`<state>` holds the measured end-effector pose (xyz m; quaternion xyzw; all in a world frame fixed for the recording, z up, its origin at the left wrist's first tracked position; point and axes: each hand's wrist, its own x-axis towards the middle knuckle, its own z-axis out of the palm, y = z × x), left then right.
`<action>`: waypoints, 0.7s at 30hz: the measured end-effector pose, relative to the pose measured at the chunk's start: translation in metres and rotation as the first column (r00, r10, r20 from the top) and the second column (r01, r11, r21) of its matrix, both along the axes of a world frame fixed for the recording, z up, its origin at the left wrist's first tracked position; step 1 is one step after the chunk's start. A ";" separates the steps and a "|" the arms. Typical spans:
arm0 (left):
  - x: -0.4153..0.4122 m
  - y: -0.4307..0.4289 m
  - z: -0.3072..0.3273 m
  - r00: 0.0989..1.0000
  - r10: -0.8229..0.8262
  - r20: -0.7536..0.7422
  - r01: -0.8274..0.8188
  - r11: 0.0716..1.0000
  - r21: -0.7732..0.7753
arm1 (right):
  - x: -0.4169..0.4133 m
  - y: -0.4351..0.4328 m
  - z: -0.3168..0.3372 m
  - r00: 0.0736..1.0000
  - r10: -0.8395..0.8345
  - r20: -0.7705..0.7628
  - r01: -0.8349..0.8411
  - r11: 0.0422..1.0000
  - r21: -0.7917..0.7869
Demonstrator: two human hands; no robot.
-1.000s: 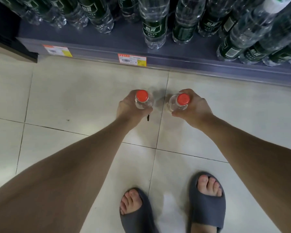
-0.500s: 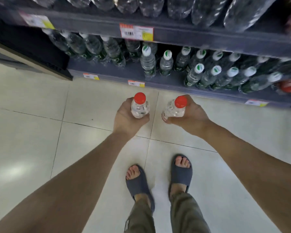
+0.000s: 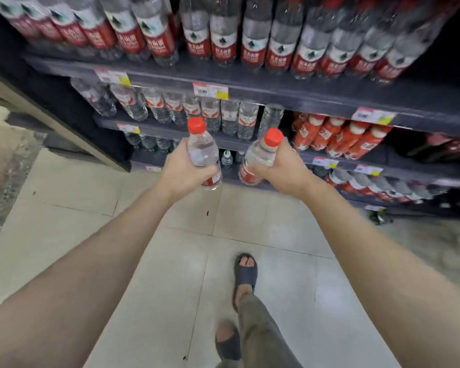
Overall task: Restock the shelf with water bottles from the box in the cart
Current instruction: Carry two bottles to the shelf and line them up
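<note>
The left hand has its fingers curled round the lower body of a small clear plastic water bottle with a red cap and holds it nearly upright, cap toward 12 o'clock. Just beside it at 3 o'clock, the right hand grips a 2nd clear red-capped bottle by its middle, tilted so the cap leans toward 1 o'clock. The 2 bottles are close together but apart, both in the air in front of the shelving. At 12 o'clock from the hands, a dark grey metal middle shelf carries a row of small clear bottles with red-and-white labels. At 2 o'clock on that level stand orange-red plastic bottles with white caps. Higher, toward 12 o'clock, the dark grey upper shelf bears a white-and-yellow price tag on its front edge and a packed row of large clear bottles with red labels. Between the hands, lower down, a small bottle with a green-and-white cap shows on a lower shelf. At 6 o'clock lies the pale tiled floor, where a foot in a dark grey slide sandal is planted; a 2nd foot nearer the bottom edge is blurred.
</note>
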<state>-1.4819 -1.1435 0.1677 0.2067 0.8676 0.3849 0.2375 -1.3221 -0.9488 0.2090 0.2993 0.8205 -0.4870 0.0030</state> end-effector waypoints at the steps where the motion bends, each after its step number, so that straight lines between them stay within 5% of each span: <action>1: 0.004 -0.001 0.019 0.999 -0.048 -0.023 0.048 0.999 -0.009 | 0.008 0.000 0.020 1.000 -0.009 -0.011 0.009 1.000 0.022; 9: 0.060 0.002 0.149 0.969 -0.226 -0.094 0.238 0.960 0.147 | 0.082 -0.015 0.155 0.978 -0.111 -0.174 0.122 0.991 0.052; 15: 0.100 0.019 0.221 0.923 -0.364 -0.126 0.381 0.912 0.152 | 0.130 0.001 0.211 0.970 -0.200 -0.136 0.208 0.977 0.046; 21: 0.139 0.054 0.260 0.914 -0.371 -0.165 0.403 0.880 0.252 | 0.176 0.021 0.250 0.932 -0.246 -0.268 0.278 0.957 0.087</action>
